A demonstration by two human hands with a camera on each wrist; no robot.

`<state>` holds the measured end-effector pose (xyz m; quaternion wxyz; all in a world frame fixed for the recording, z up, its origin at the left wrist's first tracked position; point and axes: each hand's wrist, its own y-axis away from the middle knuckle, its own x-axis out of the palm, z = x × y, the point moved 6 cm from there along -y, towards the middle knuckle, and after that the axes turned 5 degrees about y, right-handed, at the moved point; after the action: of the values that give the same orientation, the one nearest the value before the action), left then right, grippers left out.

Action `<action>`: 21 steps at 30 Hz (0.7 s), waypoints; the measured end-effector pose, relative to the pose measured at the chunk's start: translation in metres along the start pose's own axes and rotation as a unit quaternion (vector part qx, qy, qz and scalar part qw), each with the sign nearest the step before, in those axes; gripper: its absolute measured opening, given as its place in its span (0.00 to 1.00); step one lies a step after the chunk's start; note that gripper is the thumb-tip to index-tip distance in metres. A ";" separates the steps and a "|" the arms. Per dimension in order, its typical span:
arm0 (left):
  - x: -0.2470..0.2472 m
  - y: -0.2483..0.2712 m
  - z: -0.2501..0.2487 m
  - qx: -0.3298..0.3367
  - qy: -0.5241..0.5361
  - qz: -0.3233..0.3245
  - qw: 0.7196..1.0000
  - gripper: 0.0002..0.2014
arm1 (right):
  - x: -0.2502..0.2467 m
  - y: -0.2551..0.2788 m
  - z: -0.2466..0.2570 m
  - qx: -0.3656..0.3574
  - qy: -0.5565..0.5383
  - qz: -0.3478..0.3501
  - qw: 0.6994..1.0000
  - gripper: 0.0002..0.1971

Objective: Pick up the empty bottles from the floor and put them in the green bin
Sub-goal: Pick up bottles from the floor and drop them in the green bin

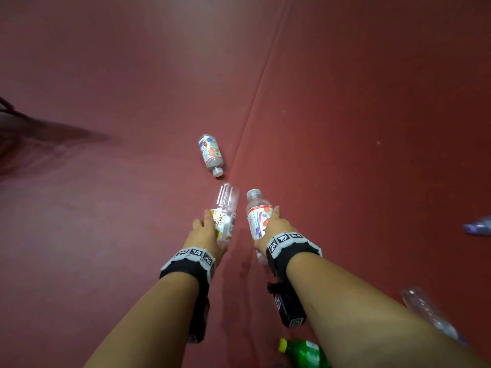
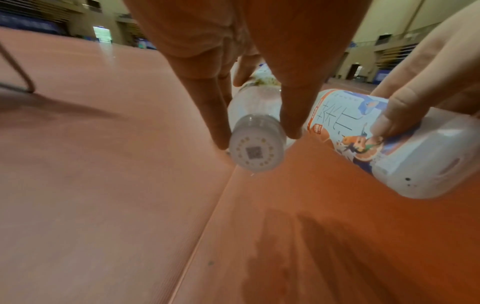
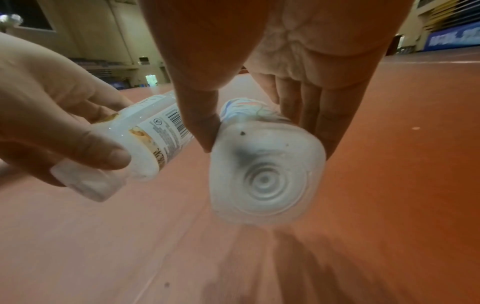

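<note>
Bottles in both hands: my left hand wraps the yellow-label bottle, my right hand wraps the floral bottle, both off the floor. I'd keep fingers snug, carry level; green bin not in view

Dim, warm indoor light falls on the red floor, with a pale sheen far beyond the hands. Soft shadows lie below the forearms. The bottles at the right edge smear with wide-angle stretch; both wrist views are blurred close up.
</note>
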<state>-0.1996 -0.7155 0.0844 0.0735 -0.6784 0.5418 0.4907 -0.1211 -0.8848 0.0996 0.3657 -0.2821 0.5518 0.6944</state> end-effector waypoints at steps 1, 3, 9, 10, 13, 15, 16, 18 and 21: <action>-0.015 0.018 -0.025 0.019 -0.004 0.003 1.000 0.47 | -0.025 0.026 -0.007 0.009 -0.017 -0.006 1.000 0.55; -0.046 0.060 -0.079 0.062 -0.004 0.022 0.998 0.47 | -0.078 0.081 -0.024 0.031 -0.056 -0.029 0.998 0.54; -0.141 0.227 -0.249 0.189 -0.024 0.080 0.979 0.46 | -0.239 0.294 -0.101 0.145 -0.147 -0.117 0.971 0.52; -0.155 0.263 -0.276 0.215 -0.031 0.092 0.972 0.47 | -0.262 0.338 -0.116 0.165 -0.162 -0.137 0.963 0.51; -0.183 0.373 -0.351 0.306 -0.041 0.129 0.942 0.47 | -0.315 0.473 -0.160 0.223 -0.210 -0.208 0.929 0.48; -0.191 0.448 -0.392 0.366 -0.057 0.156 0.916 0.47 | -0.339 0.562 -0.189 0.265 -0.242 -0.252 0.899 0.47; -0.193 0.487 -0.410 0.393 -0.072 0.167 0.901 0.48 | -0.347 0.606 -0.202 0.283 -0.254 -0.272 0.884 0.47; -0.190 0.559 -0.444 0.433 -0.098 0.195 0.874 0.49 | -0.356 0.691 -0.233 0.323 -0.279 -0.299 0.854 0.46; -0.169 0.670 -0.492 0.499 -0.126 0.220 0.828 0.49 | -0.356 0.814 -0.284 0.383 -0.305 -0.337 0.804 0.44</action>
<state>-0.4407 -1.1837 0.7500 0.3600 -0.3442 0.8339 0.2378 -0.5876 -1.3319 0.7730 0.8045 -0.0608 0.5032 0.3097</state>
